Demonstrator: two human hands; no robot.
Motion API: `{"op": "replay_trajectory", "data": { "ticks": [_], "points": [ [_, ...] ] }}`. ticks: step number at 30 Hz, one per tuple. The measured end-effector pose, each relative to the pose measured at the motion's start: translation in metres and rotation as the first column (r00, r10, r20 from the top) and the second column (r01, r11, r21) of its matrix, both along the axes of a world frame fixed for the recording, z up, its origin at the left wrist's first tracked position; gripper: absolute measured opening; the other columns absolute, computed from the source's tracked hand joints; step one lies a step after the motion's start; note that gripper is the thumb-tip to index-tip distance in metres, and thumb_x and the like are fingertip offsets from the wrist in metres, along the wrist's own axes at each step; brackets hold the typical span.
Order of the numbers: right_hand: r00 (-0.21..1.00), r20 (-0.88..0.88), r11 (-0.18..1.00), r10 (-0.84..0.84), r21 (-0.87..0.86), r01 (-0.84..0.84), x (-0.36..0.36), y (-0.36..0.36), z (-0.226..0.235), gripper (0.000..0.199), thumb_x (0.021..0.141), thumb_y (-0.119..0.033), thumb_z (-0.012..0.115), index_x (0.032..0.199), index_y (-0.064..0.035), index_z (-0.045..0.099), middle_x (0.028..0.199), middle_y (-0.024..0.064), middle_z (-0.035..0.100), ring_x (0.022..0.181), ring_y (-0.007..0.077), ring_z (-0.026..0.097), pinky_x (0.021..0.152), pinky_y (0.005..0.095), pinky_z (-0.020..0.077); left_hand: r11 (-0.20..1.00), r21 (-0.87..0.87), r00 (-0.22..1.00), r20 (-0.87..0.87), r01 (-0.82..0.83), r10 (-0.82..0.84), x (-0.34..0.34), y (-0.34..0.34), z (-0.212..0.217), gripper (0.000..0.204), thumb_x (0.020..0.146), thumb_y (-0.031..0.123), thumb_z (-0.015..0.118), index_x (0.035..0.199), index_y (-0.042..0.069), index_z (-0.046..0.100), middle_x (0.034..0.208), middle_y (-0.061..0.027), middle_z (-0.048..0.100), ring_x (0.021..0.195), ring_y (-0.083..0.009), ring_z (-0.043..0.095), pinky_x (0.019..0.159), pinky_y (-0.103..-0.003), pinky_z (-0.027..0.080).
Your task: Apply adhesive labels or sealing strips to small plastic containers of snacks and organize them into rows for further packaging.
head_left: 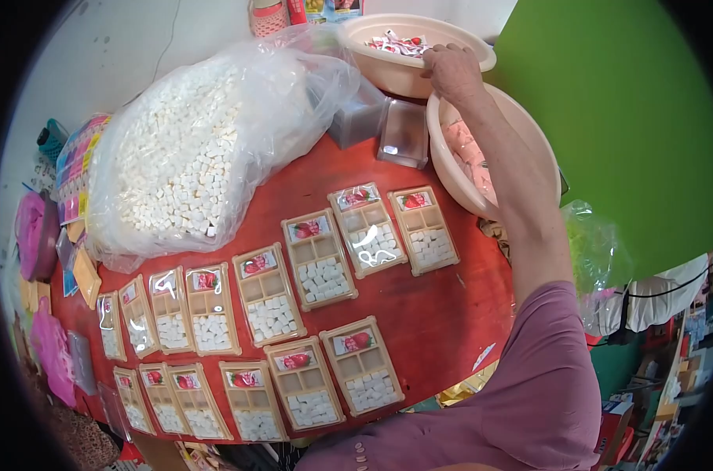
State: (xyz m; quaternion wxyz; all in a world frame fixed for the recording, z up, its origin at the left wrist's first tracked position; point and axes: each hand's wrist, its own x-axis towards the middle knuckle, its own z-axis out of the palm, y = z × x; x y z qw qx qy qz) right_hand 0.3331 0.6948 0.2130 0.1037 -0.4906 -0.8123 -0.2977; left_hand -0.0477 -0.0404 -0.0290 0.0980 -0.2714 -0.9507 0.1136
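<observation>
Right fingers overhang 1 of 2 basins beyond 14 trays.

"What is stretching out right of the red table?"
"A broad green surface. A crumpled clear bag is lying nearer the table, and a white bundle is sitting farther right."
"What is lying at the table's left end?"
"Some pink plastic. Left of the table, a teal object is resting near a colourful printed sheet."
"And behind?"
"A reddish jar is standing toward the table's far side."
</observation>
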Motion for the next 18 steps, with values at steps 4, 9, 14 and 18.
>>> {"op": "replay_trajectory", "data": {
  "ticks": [4,9,14,18],
  "points": [
    [0.988,-0.073,0.983,0.136,0.136,-0.125,-0.025,-0.012,0.04,0.005,0.072,-0.018,0.068,0.076,-0.0151,0.066,0.084,0.0032,0.064,0.087,0.0224,0.061,0.073,0.0387,0.0426,0.984,0.169,0.995,-0.08,-0.053,0.068,-0.003,-0.033,0.017,0.037,0.097,0.024,0.035,0.131,0.009,0.04,0.082,-0.0128,0.065,0.057,-0.0242,0.058,0.047,-0.037,0.049],
    [0.981,-0.02,0.949,0.196,0.256,-0.184,-0.024,-0.049,0.079,0.008,0.076,-0.02,0.065,0.078,-0.0126,0.062,0.082,0.0032,0.062,0.085,0.0229,0.059,0.073,0.0393,0.0412,0.918,0.393,0.988,-0.113,-0.056,0.108,-0.024,-0.055,-0.005,0.027,0.098,0.026,0.039,0.117,0.008,0.049,0.085,-0.01,0.064,0.064,-0.022,0.057,0.054,-0.034,0.048],
    [0.967,0.036,0.895,0.253,0.369,-0.248,-0.015,-0.111,0.088,0.009,0.076,-0.015,0.063,0.077,-0.0095,0.057,0.08,0.0042,0.059,0.081,0.0232,0.057,0.072,0.0391,0.041,0.797,0.602,0.978,-0.141,-0.041,0.156,-0.043,-0.067,-0.023,0.026,0.099,0.027,0.043,0.102,0.006,0.057,0.089,-0.0072,0.064,0.072,-0.0197,0.056,0.06,-0.031,0.047],
    [0.956,0.062,0.872,0.286,0.396,-0.287,0.017,-0.2,0.085,0.009,0.07,-0.008,0.062,0.075,-0.0101,0.055,0.076,0.0026,0.056,0.075,0.0207,0.055,0.067,0.0359,0.0396,0.734,0.679,0.999,-0.033,0.01,0.017,-0.08,-0.022,0.042,0.045,0.1,0.034,0.034,0.128,0.001,0.048,0.122,-0.0185,0.05,0.107,-0.0299,0.052,0.09,-0.036,0.045]
  ]
}}
